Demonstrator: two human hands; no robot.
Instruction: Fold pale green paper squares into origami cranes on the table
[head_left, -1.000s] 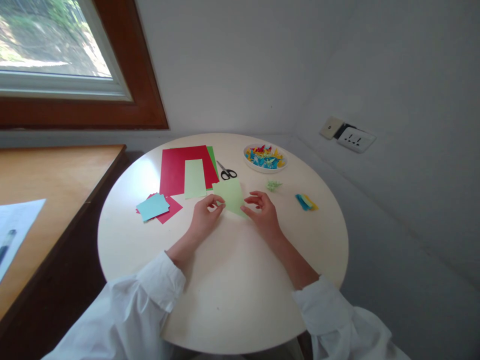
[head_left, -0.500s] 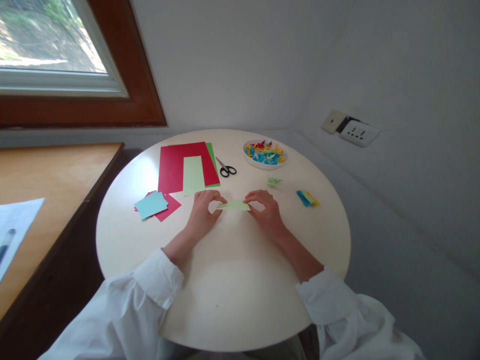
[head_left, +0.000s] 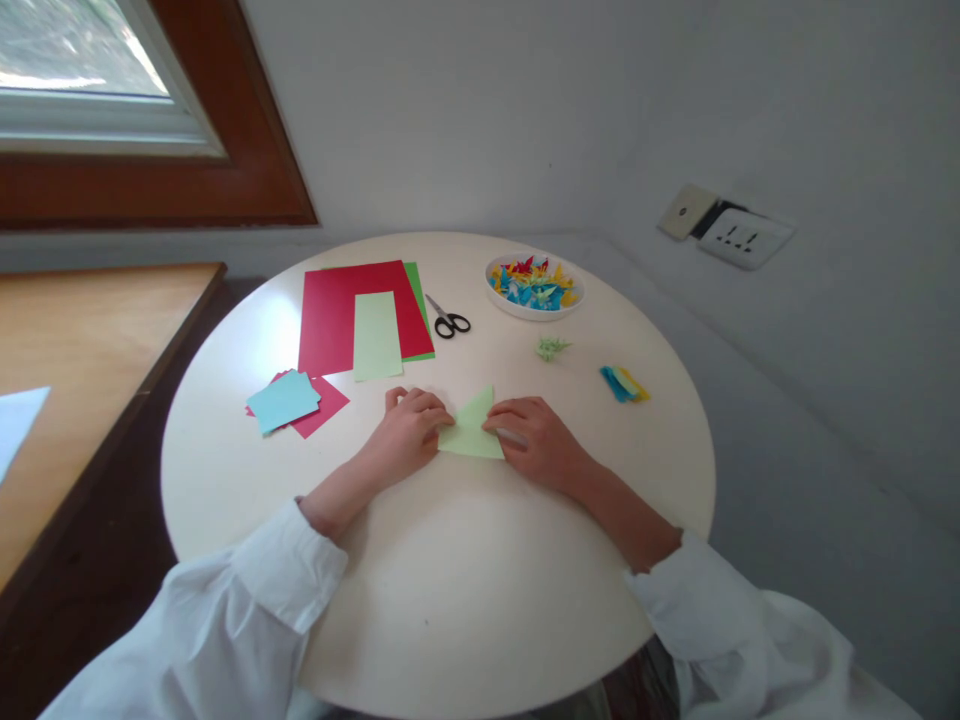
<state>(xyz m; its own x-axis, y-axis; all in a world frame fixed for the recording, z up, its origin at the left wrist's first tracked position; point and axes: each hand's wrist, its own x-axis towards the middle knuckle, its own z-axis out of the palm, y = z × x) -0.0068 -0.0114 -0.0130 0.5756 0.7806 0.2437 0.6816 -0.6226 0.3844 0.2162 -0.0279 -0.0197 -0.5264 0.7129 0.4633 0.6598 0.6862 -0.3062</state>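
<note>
A pale green sheet of paper (head_left: 471, 432) is between my hands over the white round table, its upper edge rising to a point. My left hand (head_left: 409, 430) pinches its left side between thumb and fingers. On the right side, the fingers of my right hand (head_left: 536, 440) are closed on its edge. A pale green paper strip (head_left: 378, 335) lies beyond my left hand, partly over a red sheet (head_left: 326, 310). Beyond my right hand sits a small clump of pale green folded paper (head_left: 553, 348).
Black-handled scissors (head_left: 450, 322) lie beside a green sheet (head_left: 424, 330). A white dish (head_left: 536, 314) holds several colourful folded paper pieces. Light blue paper squares (head_left: 283, 402) rest on red ones (head_left: 327, 405) at left; blue and yellow slips (head_left: 622, 384) lie at right.
The pale green paper has come nearer to me and tilted, from a narrow flat band to a pointed shape. Both hands moved with it, and the whole view shifted slightly.
</note>
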